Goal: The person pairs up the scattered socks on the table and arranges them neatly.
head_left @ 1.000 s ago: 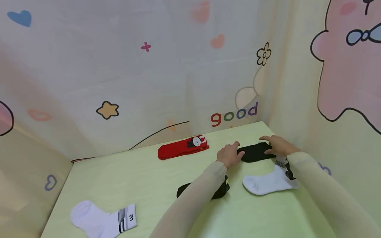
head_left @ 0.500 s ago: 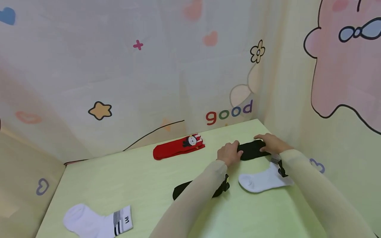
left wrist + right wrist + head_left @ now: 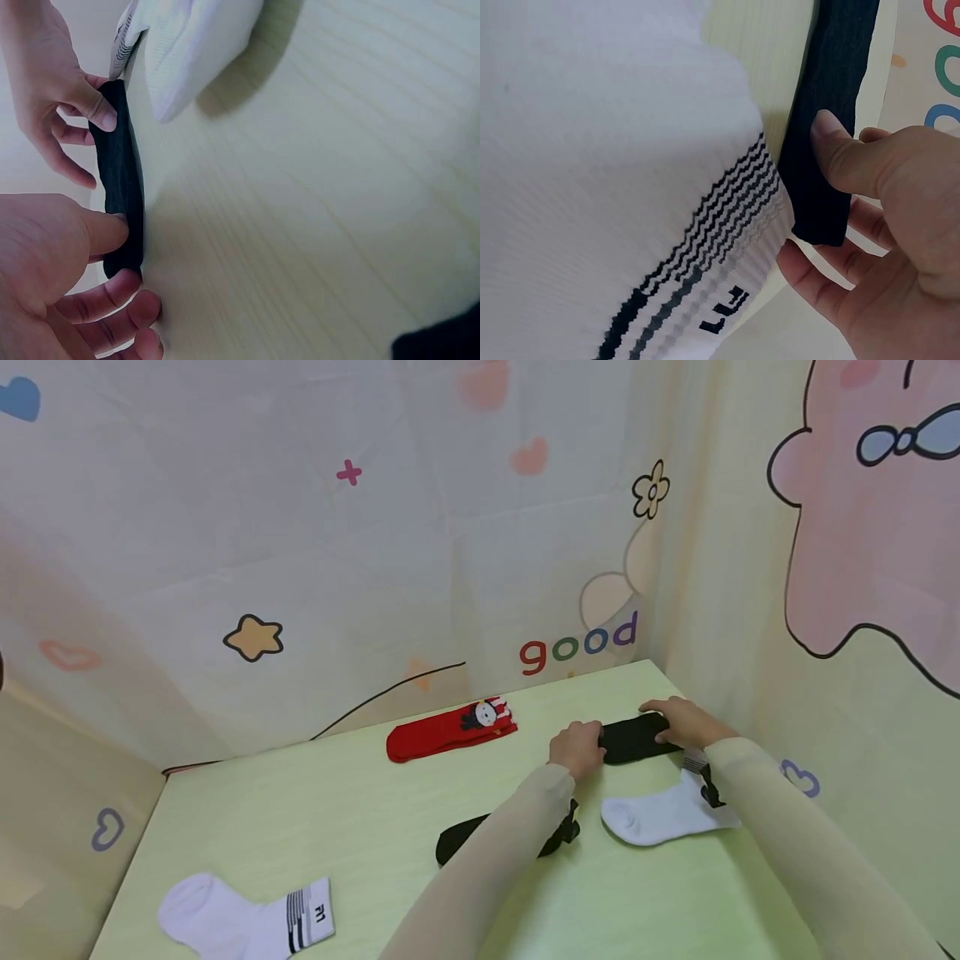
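Note:
A black sock [image 3: 633, 739] lies flat at the far right of the table. At its left end, my left hand [image 3: 577, 750] holds the edge between thumb and fingers; the left wrist view shows the thumb [image 3: 112, 231] on top of the cloth. My right hand [image 3: 692, 725] grips the other end, its thumb [image 3: 840, 154] pressed on the fabric and its fingers around the far side and end. Just in front lies a white sock [image 3: 660, 814] with a striped cuff, partly under my right sleeve.
Another black sock [image 3: 457, 839] is partly hidden by my left sleeve [image 3: 487, 860]. A red sock [image 3: 431, 737] with a cartoon face lies near the back wall. At the front left rests a second white striped sock [image 3: 240, 918]. Printed curtains [image 3: 360, 568] enclose the table [image 3: 322, 810].
My left fingers have come down and drawn in at the black sock's left end. The right hand keeps its place on the sock. The head view has shifted slightly.

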Available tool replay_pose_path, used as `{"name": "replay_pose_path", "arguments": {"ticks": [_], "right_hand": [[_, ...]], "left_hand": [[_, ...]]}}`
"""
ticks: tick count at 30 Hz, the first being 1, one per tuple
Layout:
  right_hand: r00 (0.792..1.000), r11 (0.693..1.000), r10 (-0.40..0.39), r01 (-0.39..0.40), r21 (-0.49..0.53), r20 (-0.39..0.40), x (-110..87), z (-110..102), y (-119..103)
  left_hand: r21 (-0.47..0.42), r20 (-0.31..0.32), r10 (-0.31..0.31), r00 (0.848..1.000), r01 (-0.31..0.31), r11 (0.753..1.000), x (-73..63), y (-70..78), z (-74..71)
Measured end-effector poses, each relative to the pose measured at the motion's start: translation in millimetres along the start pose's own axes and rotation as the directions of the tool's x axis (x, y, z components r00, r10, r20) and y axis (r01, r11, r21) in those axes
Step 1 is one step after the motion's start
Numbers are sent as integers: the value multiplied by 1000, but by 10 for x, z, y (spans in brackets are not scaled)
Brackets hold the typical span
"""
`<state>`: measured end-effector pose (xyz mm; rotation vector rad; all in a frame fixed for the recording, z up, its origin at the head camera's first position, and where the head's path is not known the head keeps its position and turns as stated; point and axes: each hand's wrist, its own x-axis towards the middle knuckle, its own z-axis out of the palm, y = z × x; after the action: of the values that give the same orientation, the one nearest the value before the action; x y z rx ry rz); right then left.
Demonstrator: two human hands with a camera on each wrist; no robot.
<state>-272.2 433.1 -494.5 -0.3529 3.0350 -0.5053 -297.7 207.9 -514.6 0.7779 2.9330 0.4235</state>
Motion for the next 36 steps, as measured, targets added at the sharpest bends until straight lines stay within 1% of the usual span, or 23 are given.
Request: {"name": "replay_pose_path", "arguments": {"ticks": [7, 11, 15, 23, 31, 36], "right_hand": [[1000, 1000, -3, 3, 8, 1, -10, -2, -9], [1000, 1000, -15, 15, 7, -18, -24, 1, 12], [1000, 1000, -13, 12, -4, -25, -46, -2, 36], [1000, 1000, 22, -22, -9, 10, -39, -10, 22], [1000, 1000, -3, 4, -18, 4, -15, -15, 8], [1000, 1000, 1, -1, -13, 13, 3, -4, 18]], "left_hand": [[2, 20, -6, 1000, 6, 1000, -31, 17, -50], [-14, 32, 6, 999, -6, 1000, -32, 33, -70], [-13, 34, 22, 999, -21, 1000, -20, 45, -59], [0, 35, 12, 999, -12, 1000, -24, 53, -43], [-2, 29, 16, 999, -16, 1000, -26, 23, -32], [-15, 26, 4, 1000, -3, 1000, -34, -5, -21]]}}
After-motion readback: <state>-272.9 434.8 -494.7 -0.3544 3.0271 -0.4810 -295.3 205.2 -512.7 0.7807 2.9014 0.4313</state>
